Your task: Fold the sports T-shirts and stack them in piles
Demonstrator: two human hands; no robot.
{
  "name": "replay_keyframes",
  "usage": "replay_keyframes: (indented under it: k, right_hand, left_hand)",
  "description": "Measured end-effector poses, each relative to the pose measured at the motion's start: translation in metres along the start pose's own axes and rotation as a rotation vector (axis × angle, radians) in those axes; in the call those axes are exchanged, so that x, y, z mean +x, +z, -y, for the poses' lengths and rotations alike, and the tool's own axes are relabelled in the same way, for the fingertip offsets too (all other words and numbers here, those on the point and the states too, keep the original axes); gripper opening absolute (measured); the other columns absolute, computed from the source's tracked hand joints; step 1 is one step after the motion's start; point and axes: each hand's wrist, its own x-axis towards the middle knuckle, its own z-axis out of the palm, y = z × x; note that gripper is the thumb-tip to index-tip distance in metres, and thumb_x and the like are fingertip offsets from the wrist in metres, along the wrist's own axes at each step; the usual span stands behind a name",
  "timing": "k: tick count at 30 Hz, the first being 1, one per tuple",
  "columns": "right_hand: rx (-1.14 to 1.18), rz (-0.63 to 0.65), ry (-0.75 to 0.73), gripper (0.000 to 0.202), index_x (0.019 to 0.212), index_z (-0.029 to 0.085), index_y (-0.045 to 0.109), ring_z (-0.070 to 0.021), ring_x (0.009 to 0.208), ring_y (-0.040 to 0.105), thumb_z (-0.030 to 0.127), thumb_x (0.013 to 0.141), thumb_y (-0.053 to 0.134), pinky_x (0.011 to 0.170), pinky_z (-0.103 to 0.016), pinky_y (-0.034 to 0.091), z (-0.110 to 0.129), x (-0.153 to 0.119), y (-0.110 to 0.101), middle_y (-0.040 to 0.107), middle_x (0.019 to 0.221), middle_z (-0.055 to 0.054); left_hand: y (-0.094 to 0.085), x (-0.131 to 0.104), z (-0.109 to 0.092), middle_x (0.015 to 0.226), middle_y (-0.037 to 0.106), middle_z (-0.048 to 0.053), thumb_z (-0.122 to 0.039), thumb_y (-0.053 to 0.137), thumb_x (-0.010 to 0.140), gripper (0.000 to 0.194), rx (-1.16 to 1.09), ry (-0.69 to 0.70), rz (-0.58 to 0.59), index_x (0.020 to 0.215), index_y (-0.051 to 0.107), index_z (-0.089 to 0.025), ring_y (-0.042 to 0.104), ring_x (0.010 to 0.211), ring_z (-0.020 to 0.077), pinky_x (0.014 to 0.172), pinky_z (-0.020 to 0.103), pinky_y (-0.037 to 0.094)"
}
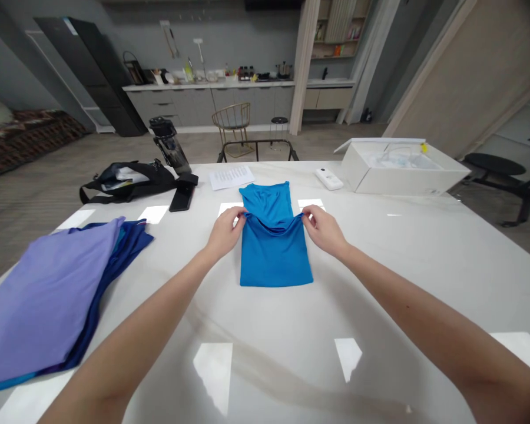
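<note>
A blue garment, partly folded into a narrow strip, lies on the white table in front of me. My left hand pinches the left end of its raised fold, and my right hand pinches the right end. Between the two hands the edge sags a little. Beyond the fold, a single far section of the cloth stays flat on the table. The exact kind of garment cannot be made out.
Folded purple and navy clothes are stacked at the left. Farther back are a black bag, a phone, a dark bottle, a printed sheet, a small white device and an open white box.
</note>
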Motion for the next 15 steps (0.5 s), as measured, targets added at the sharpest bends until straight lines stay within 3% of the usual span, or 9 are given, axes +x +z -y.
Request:
replay_keyframes:
  k: [5, 10, 13, 15]
  right_hand:
    - [0.062, -0.089, 0.068, 0.013, 0.100, 0.023, 0.060, -0.0180, 0.067, 0.056, 0.031, 0.097, 0.050, 0.071, -0.033, 0.042, -0.028, 0.074, 0.026, 0.069, 0.092, -0.003]
    - [0.065, -0.193, 0.126, 0.011, 0.097, 0.022, 0.059, -0.0197, 0.075, 0.059, 0.028, 0.095, 0.050, 0.076, -0.033, 0.044, -0.067, 0.147, 0.060, 0.069, 0.091, -0.004]
    - [0.021, -0.201, 0.214, 0.014, 0.100, 0.020, 0.061, -0.0224, 0.087, 0.061, 0.027, 0.096, 0.049, 0.082, -0.034, 0.045, -0.093, 0.179, 0.087, 0.070, 0.095, -0.007]
    - [-0.039, -0.117, 0.319, 0.018, 0.100, 0.019, 0.063, -0.0243, 0.092, 0.062, 0.029, 0.098, 0.049, 0.085, -0.036, 0.046, -0.107, 0.188, 0.104, 0.070, 0.098, -0.010]
  left_hand:
    - [0.024, 0.076, 0.032, 0.086, 0.064, -0.001, -0.026, 0.050, 0.101, 0.010, -0.250, -0.175, -0.126, 0.105, 0.058, -0.021, 0.058, 0.078, 0.0142, 0.076, 0.027, 0.044]
    - [0.065, 0.150, 0.081, 0.078, 0.057, -0.002, -0.023, 0.047, 0.100, 0.007, -0.538, -0.387, -0.186, 0.103, 0.053, -0.020, 0.051, 0.066, 0.0123, 0.067, 0.024, 0.042]
    - [0.089, 0.175, 0.117, 0.076, 0.056, -0.002, -0.022, 0.052, 0.096, 0.007, -0.492, -0.619, -0.205, 0.099, 0.056, -0.018, 0.050, 0.063, 0.0132, 0.066, 0.025, 0.042]
    - [0.100, 0.179, 0.138, 0.079, 0.059, 0.001, -0.022, 0.057, 0.092, 0.008, -0.340, -0.738, -0.203, 0.098, 0.058, -0.018, 0.054, 0.068, 0.0153, 0.070, 0.027, 0.045]
